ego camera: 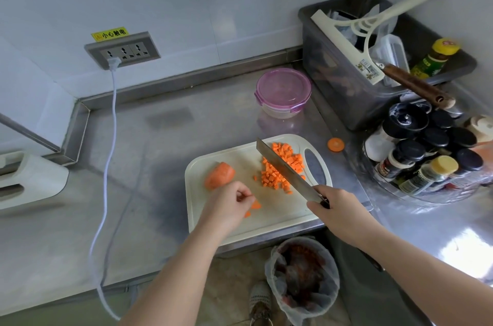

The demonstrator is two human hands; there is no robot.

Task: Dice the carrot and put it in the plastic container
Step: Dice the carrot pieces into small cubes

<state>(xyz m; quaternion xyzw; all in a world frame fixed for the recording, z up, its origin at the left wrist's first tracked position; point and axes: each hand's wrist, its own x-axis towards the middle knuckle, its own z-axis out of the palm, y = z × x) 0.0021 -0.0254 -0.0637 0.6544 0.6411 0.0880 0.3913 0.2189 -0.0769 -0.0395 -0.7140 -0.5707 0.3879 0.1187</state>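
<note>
R hand (pixel 338 208) – knife (pixel 286 169); diced carrot (pixel 270 177)

Open steel table (pixel 208 112) lay between the white plastic cutting board (pixel 280 208) and the purple-lidded round plastic container (pixel 283 92). A grey plastic bin (pixel 341 85) and clustered dark-capped spice jars (pixel 410 149) blocked the right; a white power cable (pixel 114 101) crossed the left.

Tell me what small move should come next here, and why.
Probably bring the knife in the right hand over to the loose carrot pieces beside the left hand and dice them: they and the carrot chunk are not yet diced, the diced pile lies on the board, and the plastic container has its lid on.
</note>
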